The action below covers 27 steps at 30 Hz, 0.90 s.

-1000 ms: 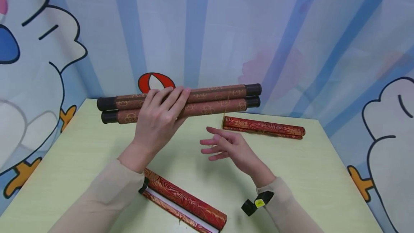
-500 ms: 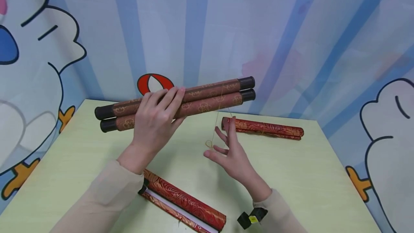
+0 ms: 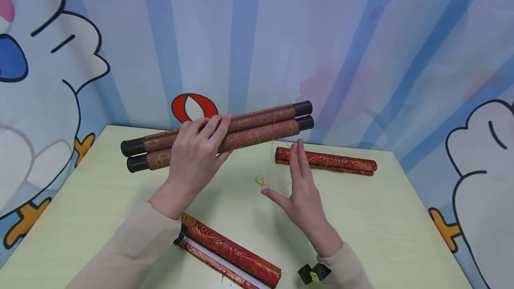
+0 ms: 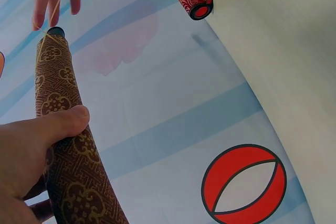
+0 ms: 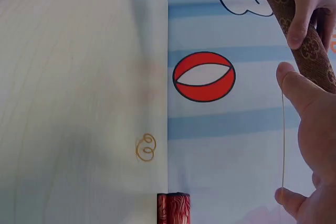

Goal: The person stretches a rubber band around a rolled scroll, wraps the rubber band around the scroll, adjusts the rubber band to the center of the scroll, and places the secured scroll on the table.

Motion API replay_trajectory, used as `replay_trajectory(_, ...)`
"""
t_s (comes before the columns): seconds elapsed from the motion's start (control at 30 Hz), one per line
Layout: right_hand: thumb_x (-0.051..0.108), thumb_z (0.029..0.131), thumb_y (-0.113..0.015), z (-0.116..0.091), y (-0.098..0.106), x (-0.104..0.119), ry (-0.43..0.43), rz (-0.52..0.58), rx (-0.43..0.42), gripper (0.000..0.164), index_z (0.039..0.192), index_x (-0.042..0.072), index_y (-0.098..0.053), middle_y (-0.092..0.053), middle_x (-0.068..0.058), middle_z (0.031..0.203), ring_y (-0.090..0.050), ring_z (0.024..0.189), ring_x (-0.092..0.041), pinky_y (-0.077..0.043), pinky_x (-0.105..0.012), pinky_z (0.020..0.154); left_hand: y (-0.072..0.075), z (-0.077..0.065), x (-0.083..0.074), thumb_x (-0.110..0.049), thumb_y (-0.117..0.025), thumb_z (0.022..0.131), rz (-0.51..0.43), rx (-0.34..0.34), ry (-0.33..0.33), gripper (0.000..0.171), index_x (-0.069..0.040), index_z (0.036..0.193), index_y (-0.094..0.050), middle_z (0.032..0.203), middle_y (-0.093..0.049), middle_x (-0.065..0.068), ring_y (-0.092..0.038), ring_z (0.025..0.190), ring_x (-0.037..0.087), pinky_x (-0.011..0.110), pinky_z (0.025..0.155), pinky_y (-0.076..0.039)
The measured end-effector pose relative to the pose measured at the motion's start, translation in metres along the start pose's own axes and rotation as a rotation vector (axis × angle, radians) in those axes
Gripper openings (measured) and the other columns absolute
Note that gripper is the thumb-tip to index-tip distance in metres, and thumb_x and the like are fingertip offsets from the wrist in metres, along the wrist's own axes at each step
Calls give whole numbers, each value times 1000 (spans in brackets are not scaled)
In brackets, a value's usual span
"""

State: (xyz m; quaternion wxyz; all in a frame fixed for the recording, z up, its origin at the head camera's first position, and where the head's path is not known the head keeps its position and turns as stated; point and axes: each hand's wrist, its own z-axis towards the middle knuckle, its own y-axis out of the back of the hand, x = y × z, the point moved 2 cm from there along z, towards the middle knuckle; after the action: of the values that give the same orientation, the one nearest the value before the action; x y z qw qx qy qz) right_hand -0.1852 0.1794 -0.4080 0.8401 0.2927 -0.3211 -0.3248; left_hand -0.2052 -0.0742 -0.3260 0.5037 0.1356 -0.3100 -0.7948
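Right hand (image 3: 305,200) turned from left-pointing to far-pointing, thumb spread | cord (image 5: 283,140) stretched across, judged unsecured | scroll pair (image 3: 257,137) gripped by left hand (image 3: 195,150)

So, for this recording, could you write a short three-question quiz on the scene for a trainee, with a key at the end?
1. Which hand grips the brown scroll: A) right, B) left, C) both?
2. True or false: a white strip shows between the two rolls of the red scroll nearest the person.
3. In the right wrist view, what thin thing spans the gap between the thumb and a finger of the right hand?

Key: 1: B, the left hand. 2: True. 3: A thread.
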Motion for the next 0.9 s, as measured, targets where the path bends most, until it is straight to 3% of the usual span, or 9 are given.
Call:
replay_trajectory(0.07, 28, 76, -100, 1, 5, -4, 83, -97, -63, 131, 173, 12, -14, -14, -16, 179, -38, 154, -41, -62, -45, 65, -1, 0, -1, -31, -101, 75, -1, 19, 0, 81, -5, 144, -67, 131, -74, 16, -67, 113, 38, 51, 94, -57)
replay_trajectory(0.17, 26, 74, -101, 6, 14, -10, 191, -189, -126, 122, 171, 13, -28, -25, -18, 175, -40, 153, -40, -64, -50, 80, -1, -1, -2, -32, -101, 76, -6, 47, -3, 81, -5, 144, -67, 131, -74, 17, -67, 113, 38, 52, 95, -57)
replay_trajectory(0.3, 24, 74, -101, 16, 28, -17, 295, -275, -155, 110, 166, 15, -41, -34, -19, 171, -41, 153, -41, -58, -57, 102, -2, -2, -3, -32, -100, 76, -13, 78, -9, 81, -5, 144, -67, 133, -73, 17, -68, 113, 37, 52, 97, -57)
replay_trajectory(0.47, 21, 75, -100, 32, 46, -23, 398, -355, -172, 101, 162, 16, -49, -44, -21, 164, -49, 146, -44, -56, -57, 105, -3, -4, -5, -32, -100, 76, -34, 91, -32, 81, -5, 144, -67, 131, -73, 16, -68, 113, 36, 52, 98, -57)
replay_trajectory(0.57, 19, 75, -100, 41, 55, -24, 442, -380, -174, 95, 157, 15, -54, -48, -22, 159, -53, 141, -44, -57, -56, 103, -4, -4, -6, -33, -101, 75, -44, 85, -45, 81, -5, 144, -68, 130, -74, 15, -69, 112, 36, 52, 97, -58)
replay_trajectory(0.77, 14, 80, -97, 56, 66, -24, 470, -378, -147, 84, 154, 13, -57, -55, -23, 150, -59, 133, -43, -52, -56, 111, -4, -4, -6, -34, -101, 75, -46, 84, -51, 81, -6, 144, -68, 130, -74, 14, -69, 113, 36, 51, 97, -58)
replay_trajectory(0.9, 14, 81, -96, 60, 69, -25, 469, -377, -161, 81, 153, 14, -58, -58, -24, 144, -61, 126, -44, -57, -57, 103, -3, -4, -6, -35, -100, 76, -52, 81, -59, 81, -6, 144, -68, 130, -74, 14, -69, 113, 35, 51, 97, -59)
